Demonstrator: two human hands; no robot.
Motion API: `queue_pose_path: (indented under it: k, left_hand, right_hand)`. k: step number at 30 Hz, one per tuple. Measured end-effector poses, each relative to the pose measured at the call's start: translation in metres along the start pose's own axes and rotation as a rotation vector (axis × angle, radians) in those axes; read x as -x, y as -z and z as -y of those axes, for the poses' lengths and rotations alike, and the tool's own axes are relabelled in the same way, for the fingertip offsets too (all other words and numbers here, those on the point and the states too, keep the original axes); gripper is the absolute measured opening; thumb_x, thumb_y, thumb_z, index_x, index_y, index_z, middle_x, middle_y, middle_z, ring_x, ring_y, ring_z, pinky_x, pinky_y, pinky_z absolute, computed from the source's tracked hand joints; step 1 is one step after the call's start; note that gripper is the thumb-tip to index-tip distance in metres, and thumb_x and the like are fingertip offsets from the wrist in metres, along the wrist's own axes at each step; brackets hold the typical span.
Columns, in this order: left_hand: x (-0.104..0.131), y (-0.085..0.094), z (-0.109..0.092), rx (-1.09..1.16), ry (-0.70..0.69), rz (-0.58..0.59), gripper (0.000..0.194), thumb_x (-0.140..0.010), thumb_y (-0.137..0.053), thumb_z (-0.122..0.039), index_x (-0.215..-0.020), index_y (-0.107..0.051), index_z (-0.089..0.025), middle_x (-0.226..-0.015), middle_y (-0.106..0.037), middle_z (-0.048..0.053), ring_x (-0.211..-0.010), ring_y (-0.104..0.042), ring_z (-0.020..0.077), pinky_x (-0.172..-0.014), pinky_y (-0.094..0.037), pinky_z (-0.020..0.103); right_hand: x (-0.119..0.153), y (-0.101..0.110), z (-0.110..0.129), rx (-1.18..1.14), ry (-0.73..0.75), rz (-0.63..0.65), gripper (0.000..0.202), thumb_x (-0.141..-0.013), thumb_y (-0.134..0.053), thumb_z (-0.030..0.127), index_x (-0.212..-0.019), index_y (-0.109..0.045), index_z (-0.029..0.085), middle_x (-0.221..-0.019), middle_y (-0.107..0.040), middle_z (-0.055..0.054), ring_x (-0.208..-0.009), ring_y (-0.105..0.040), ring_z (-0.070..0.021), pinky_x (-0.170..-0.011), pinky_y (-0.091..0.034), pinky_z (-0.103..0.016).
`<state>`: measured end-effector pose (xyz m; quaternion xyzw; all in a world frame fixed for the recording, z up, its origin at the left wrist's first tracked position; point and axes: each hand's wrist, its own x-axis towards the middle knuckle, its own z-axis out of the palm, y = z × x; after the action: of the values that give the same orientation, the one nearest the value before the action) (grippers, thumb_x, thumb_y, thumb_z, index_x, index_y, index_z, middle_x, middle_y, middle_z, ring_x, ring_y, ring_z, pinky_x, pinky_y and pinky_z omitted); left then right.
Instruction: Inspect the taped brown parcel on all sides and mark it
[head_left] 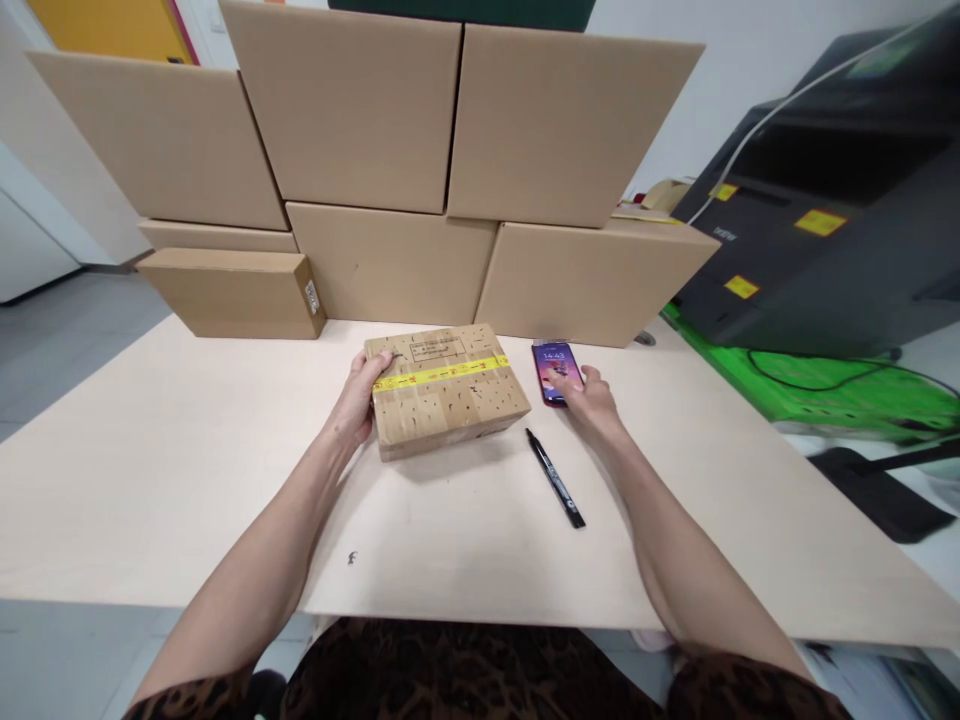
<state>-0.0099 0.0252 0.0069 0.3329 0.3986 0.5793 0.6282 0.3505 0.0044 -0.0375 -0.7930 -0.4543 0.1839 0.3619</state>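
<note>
Left hand [358,398] has the taped parcel [450,408] by its left end, thumb on top, well back from the worktop's [187,480] near edge! Right hand [594,404], thumb over the phone [555,362]: can't tell if it's gripping. Marker [555,480] lies nearer that edge.

The phone [553,357] lies right of the parcel [450,402], behind the marker [556,480].
</note>
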Motion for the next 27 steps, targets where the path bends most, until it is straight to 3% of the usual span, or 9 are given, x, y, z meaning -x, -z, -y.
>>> queue_pose_path:
  k: [4, 8, 18, 27]
  left_hand:
    - [-0.001, 0.001, 0.000, -0.011, 0.006, 0.010, 0.059, -0.076, -0.090, -0.042, -0.119, -0.057, -0.020, -0.117, -0.078, 0.011, -0.108, -0.079, 0.0305, -0.101, -0.065, 0.047]
    - [-0.002, 0.002, 0.001, -0.009, 0.003, 0.017, 0.059, -0.075, -0.091, -0.041, -0.119, -0.058, -0.019, -0.116, -0.078, 0.011, -0.108, -0.079, 0.0295, -0.101, -0.065, 0.046]
    - [-0.003, 0.002, 0.001, 0.008, 0.015, 0.018, 0.065, -0.071, -0.093, -0.042, -0.121, -0.058, -0.020, -0.115, -0.079, 0.009, -0.107, -0.079, 0.0296, -0.100, -0.064, 0.046]
    - [-0.004, 0.003, 0.000, -0.019, 0.012, 0.042, 0.070, -0.069, -0.094, -0.046, -0.123, -0.058, -0.019, -0.123, -0.077, 0.012, -0.111, -0.078, 0.0306, -0.102, -0.063, 0.046]
  right_hand:
    - [0.016, -0.005, 0.016, 0.283, -0.029, 0.028, 0.099, -0.088, -0.068, 0.068, -0.164, -0.040, 0.010, -0.151, -0.054, -0.030, -0.139, -0.060, -0.0459, -0.119, -0.046, -0.053]
    - [0.024, -0.009, 0.027, 0.459, -0.009, 0.053, 0.091, -0.099, -0.057, 0.057, -0.169, -0.031, 0.006, -0.153, -0.052, -0.032, -0.145, -0.053, -0.0479, -0.119, -0.044, -0.055]
    - [0.028, -0.011, 0.027, 0.644, 0.045, 0.021, 0.068, -0.106, -0.046, 0.052, -0.152, -0.050, 0.002, -0.143, -0.060, -0.032, -0.139, -0.054, -0.0463, -0.111, -0.045, -0.053]
    - [0.030, -0.013, 0.027, 0.692, 0.043, 0.022, 0.065, -0.108, -0.043, 0.054, -0.143, -0.059, 0.001, -0.142, -0.061, -0.033, -0.139, -0.055, -0.0456, -0.110, -0.047, -0.052]
